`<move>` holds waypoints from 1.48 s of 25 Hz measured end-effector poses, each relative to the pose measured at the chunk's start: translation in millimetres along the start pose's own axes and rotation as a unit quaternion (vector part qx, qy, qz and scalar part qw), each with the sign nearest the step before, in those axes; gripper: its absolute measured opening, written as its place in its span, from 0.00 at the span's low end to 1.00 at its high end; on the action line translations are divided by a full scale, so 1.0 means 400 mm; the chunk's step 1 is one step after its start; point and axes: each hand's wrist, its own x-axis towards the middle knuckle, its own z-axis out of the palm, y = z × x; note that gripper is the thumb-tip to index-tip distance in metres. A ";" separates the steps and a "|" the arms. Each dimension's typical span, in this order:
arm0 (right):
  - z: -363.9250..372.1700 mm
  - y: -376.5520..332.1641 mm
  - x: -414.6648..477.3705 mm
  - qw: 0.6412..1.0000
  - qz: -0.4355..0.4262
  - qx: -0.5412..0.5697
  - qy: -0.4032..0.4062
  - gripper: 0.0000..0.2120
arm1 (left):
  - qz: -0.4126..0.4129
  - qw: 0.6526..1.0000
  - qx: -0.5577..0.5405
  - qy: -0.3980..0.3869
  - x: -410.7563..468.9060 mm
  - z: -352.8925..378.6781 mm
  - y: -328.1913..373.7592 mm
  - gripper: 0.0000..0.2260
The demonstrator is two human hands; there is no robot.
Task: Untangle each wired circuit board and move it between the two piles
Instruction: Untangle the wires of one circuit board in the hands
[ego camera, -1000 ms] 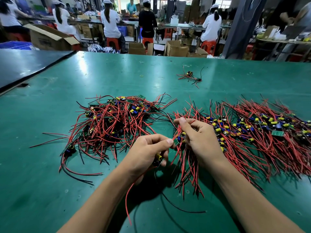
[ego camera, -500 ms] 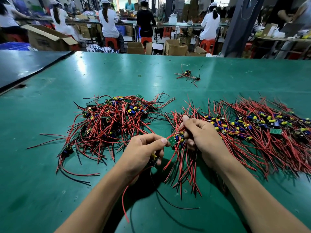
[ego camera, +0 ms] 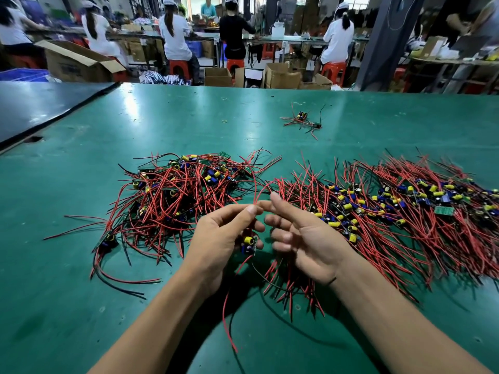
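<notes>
A moment ago your right grip (ego camera: 305,238) was curled into the near edge of the right pile (ego camera: 405,211). Now it has let go and lifted clear, fingers loose and spread, holding nothing, its forefinger tip close to your left thumb. I take that to mean one board has been dropped there and the next is being worked. Your left grip (ego camera: 221,238) clasps that circuit board (ego camera: 248,245) over the tabletop (ego camera: 81,292), in the gap between the left pile (ego camera: 175,195) and the right one. Thumb and forefinger pinch its red lead, and the lower fingers curl round the board. Its long axis runs away from you: one red lead rises from the pinch and arches toward the far side, while red and black leads trail down toward your body. Whether the upper lead is free of the left pile I cannot tell.
</notes>
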 end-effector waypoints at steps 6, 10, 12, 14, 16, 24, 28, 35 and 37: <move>0.002 0.027 -0.008 0.913 -0.117 -0.376 0.106 0.16 | 0.063 0.974 0.212 -0.048 -0.010 0.004 -0.018 0.06; -0.040 -0.007 0.009 0.895 -0.148 -0.386 0.168 0.17 | 0.035 0.967 0.235 -0.097 -0.020 0.013 -0.023 0.05; -0.054 -0.014 0.010 0.928 -0.146 -0.319 0.127 0.19 | -0.008 0.982 0.162 -0.093 -0.018 0.012 -0.022 0.06; -0.060 -0.020 0.012 0.952 -0.128 -0.264 0.090 0.18 | -0.051 0.990 0.096 -0.086 -0.013 0.006 -0.018 0.07; -0.065 -0.023 0.015 0.968 -0.111 -0.214 0.067 0.17 | -0.078 0.991 0.063 -0.087 -0.009 0.001 -0.014 0.08; -0.071 -0.028 0.022 0.997 -0.055 0.060 -0.018 0.10 | -0.110 0.990 -0.003 -0.093 -0.002 -0.003 -0.001 0.07; -0.058 -0.014 0.028 0.987 -0.154 -0.031 0.032 0.11 | -0.111 0.987 0.002 -0.113 -0.004 -0.003 0.002 0.07; -0.059 -0.005 0.033 0.942 -0.250 -0.185 0.126 0.18 | -0.075 0.990 0.015 -0.114 0.005 0.004 -0.012 0.10; -0.067 -0.012 0.028 0.916 -0.266 -0.266 0.141 0.19 | -0.068 0.992 0.027 -0.106 0.006 -0.004 -0.016 0.10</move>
